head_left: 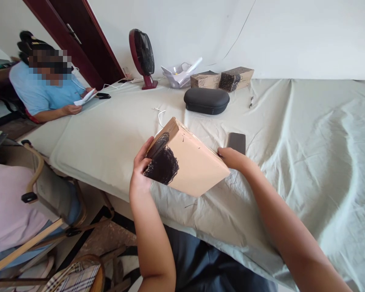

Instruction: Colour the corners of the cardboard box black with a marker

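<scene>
A cardboard box [197, 162], tan with a patch of black scribble near its left end, is held tilted above the near part of the covered table. My left hand [141, 162] grips its left end, with the fingers partly behind it. At the right end my right hand [232, 157] is closed on the box's far edge; its fingertips are hidden behind the box. A dark phone [237, 142] lies flat on the cloth just beyond my right hand. Farther back sits a black zip case [207, 100].
Along the wall stand a red fan [142, 56], a clear plastic basket [178, 77] and two cardboard boxes [236, 78]. A pen [251, 102] and a white cable [160, 115] lie on the wrinkled tablecloth [109, 134]. Another person [53, 93] sits far left holding paper. A chair [54, 190] stands near left.
</scene>
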Demonstrator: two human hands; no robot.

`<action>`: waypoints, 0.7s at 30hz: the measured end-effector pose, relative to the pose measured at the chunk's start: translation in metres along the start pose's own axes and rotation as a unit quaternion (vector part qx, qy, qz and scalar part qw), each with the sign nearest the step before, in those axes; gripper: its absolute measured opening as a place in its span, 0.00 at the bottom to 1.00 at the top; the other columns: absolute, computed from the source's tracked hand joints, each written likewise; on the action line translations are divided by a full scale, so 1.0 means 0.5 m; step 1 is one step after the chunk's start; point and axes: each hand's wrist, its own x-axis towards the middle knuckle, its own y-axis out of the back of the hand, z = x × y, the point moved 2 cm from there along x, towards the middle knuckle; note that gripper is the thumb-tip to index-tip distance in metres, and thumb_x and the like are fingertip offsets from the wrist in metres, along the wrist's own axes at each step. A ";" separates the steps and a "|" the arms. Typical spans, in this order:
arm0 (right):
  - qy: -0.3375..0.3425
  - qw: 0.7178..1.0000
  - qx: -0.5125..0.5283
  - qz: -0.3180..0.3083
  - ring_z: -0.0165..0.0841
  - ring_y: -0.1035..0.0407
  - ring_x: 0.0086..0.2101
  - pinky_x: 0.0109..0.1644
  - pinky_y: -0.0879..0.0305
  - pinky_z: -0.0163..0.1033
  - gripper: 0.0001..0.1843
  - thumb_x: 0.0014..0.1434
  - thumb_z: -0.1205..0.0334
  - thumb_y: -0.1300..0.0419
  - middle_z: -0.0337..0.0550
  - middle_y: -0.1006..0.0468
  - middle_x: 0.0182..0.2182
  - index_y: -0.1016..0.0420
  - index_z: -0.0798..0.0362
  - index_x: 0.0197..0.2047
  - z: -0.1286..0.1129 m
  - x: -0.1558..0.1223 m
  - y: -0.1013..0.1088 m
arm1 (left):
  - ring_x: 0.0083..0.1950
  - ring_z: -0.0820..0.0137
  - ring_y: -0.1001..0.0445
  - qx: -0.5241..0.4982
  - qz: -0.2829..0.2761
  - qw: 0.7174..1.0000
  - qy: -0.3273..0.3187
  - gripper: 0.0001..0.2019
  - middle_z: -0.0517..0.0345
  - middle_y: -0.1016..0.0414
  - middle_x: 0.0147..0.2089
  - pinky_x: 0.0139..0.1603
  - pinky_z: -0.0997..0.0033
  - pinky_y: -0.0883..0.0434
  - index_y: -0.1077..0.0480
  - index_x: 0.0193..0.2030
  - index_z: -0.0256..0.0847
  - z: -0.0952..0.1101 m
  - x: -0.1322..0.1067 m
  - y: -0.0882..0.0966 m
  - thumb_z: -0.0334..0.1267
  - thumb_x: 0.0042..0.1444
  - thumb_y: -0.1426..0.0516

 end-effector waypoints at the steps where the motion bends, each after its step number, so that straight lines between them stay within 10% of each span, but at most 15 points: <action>1: -0.017 0.999 0.044 0.012 0.41 0.25 0.38 0.41 0.33 0.41 0.08 0.69 0.66 0.49 0.53 0.21 0.37 0.30 0.52 0.40 0.001 -0.001 0.009 | 0.68 0.51 0.22 -0.001 -0.003 1.000 0.002 0.30 0.56 0.16 0.61 0.69 0.57 0.27 0.18 0.60 0.52 0.000 0.000 0.000 0.48 0.46 0.33; 10: 0.012 0.886 0.452 0.106 0.29 0.43 0.23 0.28 0.45 0.36 0.11 0.73 0.53 0.49 0.35 0.37 0.26 0.31 0.49 0.42 -0.012 -0.022 0.052 | 0.70 0.51 0.25 -0.019 -0.020 0.999 0.045 0.28 0.56 0.17 0.63 0.72 0.55 0.31 0.17 0.58 0.51 -0.008 0.003 -0.011 0.47 0.47 0.34; 21: -0.036 0.982 0.164 0.086 0.38 0.27 0.42 0.43 0.39 0.38 0.12 0.70 0.62 0.49 0.50 0.18 0.40 0.27 0.52 0.37 -0.009 0.010 0.005 | 0.75 0.48 0.30 0.006 -0.062 0.996 0.071 0.28 0.58 0.18 0.63 0.78 0.49 0.37 0.18 0.58 0.51 -0.002 0.020 -0.057 0.43 0.46 0.35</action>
